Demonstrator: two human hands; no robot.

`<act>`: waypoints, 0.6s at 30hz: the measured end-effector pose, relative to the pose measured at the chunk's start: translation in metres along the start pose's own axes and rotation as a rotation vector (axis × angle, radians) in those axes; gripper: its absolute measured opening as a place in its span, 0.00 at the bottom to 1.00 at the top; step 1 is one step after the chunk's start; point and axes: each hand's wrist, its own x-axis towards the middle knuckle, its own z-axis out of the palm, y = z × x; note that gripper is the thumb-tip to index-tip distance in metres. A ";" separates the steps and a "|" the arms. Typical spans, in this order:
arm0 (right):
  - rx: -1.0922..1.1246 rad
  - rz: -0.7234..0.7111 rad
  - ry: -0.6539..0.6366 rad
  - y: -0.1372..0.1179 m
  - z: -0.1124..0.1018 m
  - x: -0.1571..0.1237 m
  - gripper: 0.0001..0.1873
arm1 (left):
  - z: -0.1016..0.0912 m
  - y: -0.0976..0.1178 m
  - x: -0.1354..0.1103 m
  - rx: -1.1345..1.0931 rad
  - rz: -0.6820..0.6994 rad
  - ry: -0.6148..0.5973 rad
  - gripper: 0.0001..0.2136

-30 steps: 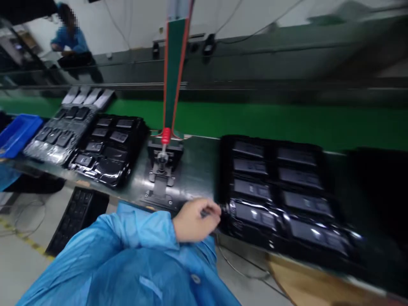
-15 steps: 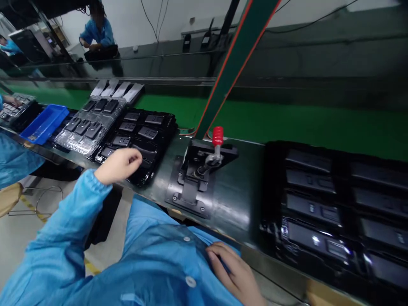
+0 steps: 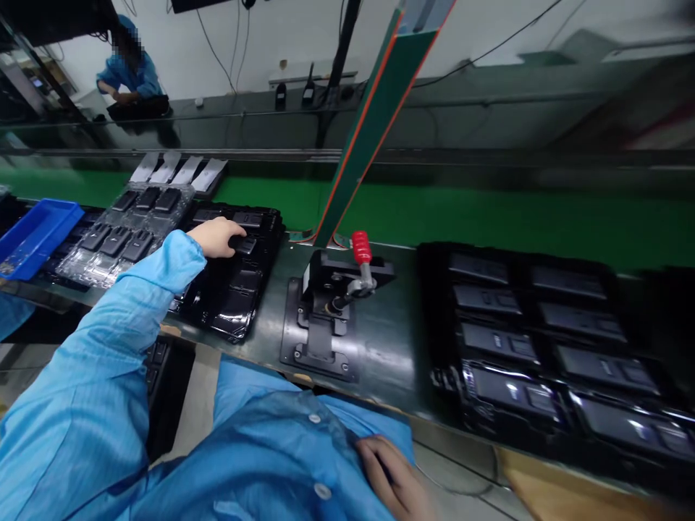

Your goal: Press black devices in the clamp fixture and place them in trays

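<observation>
My left hand (image 3: 216,237) reaches over a black moulded tray (image 3: 231,322) left of the middle. Its thumb and fingertips pinch the end of a small black plastic casing (image 3: 246,246) lying in a pocket there. Several similar casings sit in the tray's far pockets, while the near right pockets hold none. My right hand (image 3: 394,477) rests at my lap against the blue smock, fingers loosely bent and nothing visible in them. Between the trays stands a black clamp fixture (image 3: 321,318) with a red-handled toggle lever (image 3: 361,250).
Right of the fixture, a black tray (image 3: 434,318) carries several longer black casings. To the left are a clear tray (image 3: 103,231) with black parts, grey pieces (image 3: 187,170) and a blue bin (image 3: 40,235). A slanted green post (image 3: 358,145) rises behind the fixture. Another person (image 3: 133,76) sits beyond.
My left hand has moved forward, from the tray's near edge to a casing farther back, and closed on it. The view has shifted to the right. My right hand stays at my lap.
</observation>
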 end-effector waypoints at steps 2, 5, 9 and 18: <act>0.000 -0.002 0.005 -0.004 -0.001 0.000 0.05 | -0.004 0.001 0.001 0.053 0.029 -0.004 0.30; 0.009 -0.027 -0.006 -0.013 -0.002 0.004 0.04 | -0.009 0.004 0.000 0.106 0.059 0.014 0.29; 0.018 -0.070 -0.027 -0.025 0.000 0.013 0.05 | -0.015 0.006 -0.011 0.114 0.059 0.066 0.27; 0.109 -0.398 -0.036 -0.076 0.024 0.053 0.13 | -0.021 0.068 -0.088 0.060 -0.062 0.231 0.24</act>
